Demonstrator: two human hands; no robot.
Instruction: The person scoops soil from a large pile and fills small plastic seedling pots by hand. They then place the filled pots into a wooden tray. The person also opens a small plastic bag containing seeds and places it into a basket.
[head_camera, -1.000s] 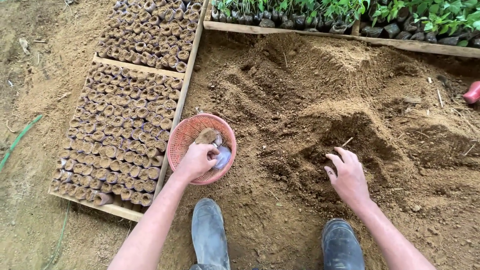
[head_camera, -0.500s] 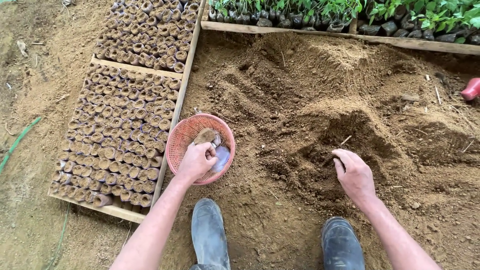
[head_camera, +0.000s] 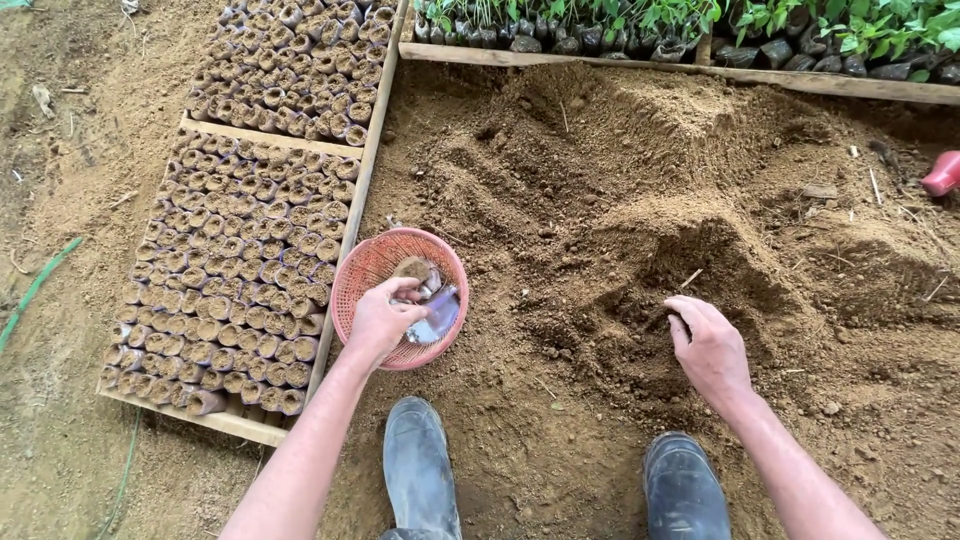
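My left hand (head_camera: 382, 320) reaches into a pink plastic basket (head_camera: 357, 270) on the ground and pinches a clear empty plastic bag (head_camera: 437, 310) from a small pile there. A lump of soil (head_camera: 412, 267) lies in the basket too. My right hand (head_camera: 710, 348) rests palm down on the dug face of a brown soil heap (head_camera: 640, 180), fingers curled into the loose earth. Both forearms come up from the bottom edge.
Wooden frames (head_camera: 362, 190) at the left hold several rows of soil-filled bags (head_camera: 240, 250). Green seedlings in black bags (head_camera: 640, 25) stand behind a plank at the top. My two dark boots (head_camera: 420, 465) are planted at the bottom. A pink object (head_camera: 943, 172) lies far right; a green hose (head_camera: 35, 285) far left.
My right hand went from spread fingers to curled into the soil and shifted slightly right. My left hand moved a little up in the basket and took hold of a clear bag.
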